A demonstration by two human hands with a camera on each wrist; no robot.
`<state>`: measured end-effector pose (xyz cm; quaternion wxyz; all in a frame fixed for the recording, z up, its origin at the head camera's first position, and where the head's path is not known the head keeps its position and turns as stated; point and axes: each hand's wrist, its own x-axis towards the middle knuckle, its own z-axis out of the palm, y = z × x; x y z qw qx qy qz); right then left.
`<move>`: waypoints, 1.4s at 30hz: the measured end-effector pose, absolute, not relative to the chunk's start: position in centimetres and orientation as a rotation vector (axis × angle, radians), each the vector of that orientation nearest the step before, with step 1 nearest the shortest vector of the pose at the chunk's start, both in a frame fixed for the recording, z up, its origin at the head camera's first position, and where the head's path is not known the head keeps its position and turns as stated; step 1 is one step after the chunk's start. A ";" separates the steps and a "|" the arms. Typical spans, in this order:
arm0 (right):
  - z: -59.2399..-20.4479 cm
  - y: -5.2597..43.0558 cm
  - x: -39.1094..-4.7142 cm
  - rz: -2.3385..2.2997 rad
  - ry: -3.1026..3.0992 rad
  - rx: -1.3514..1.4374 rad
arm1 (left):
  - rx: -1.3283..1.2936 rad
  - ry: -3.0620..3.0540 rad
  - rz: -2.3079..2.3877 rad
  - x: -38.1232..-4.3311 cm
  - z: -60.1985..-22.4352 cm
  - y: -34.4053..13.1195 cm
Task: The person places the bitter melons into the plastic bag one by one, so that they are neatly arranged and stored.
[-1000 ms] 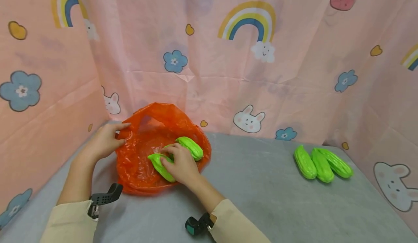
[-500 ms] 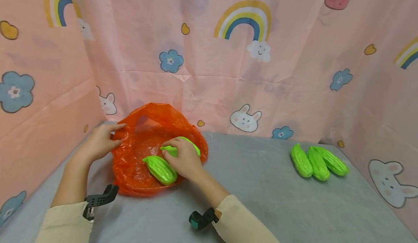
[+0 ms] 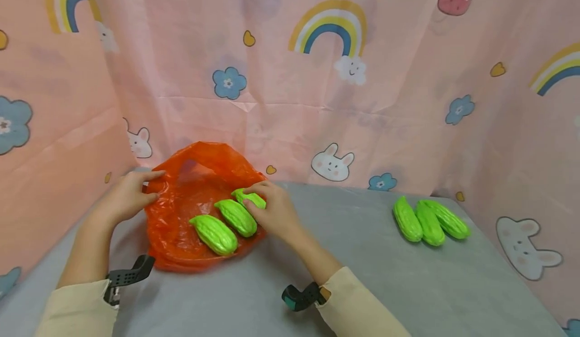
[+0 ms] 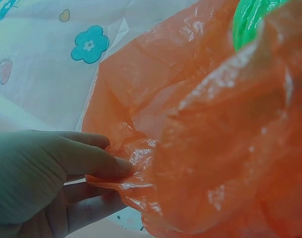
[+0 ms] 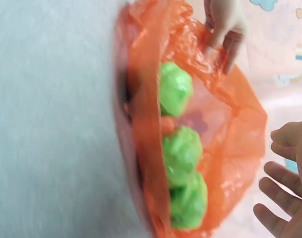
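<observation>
An orange plastic bag [image 3: 169,233] lies with its mouth open, several folds catching the light. Inside it are three bright green bitter melons [image 3: 215,233] side by side; the farthest one [image 3: 250,197] is partly behind my right hand. My left hand [image 3: 129,196] pinches the bag's left rim between thumb and fingers, as the left wrist view also shows with the left hand [image 4: 56,173]. At the bag's right rim is my right hand [image 3: 276,208]. In the right wrist view its fingers [image 5: 282,173] are spread apart, with nothing between them.
Another three bitter melons [image 3: 430,222] lie in a cluster on the grey tabletop [image 3: 344,256], well to the right. A pink printed curtain [image 3: 276,125] encloses the back and both sides. Black wrist cameras [image 3: 301,296] sit at both cuffs.
My right hand has moved from the nearer bitter melons to the bag's right rim, letting go of them, and the three now lie in a row. The left hand keeps its hold.
</observation>
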<state>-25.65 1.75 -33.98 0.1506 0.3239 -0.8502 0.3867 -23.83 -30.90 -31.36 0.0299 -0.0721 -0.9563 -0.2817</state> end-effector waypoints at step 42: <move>-31.0 16.9 -25.2 0.963 -2.430 0.641 | -0.186 -2.976 -0.875 -23.5 -30.9 -30.8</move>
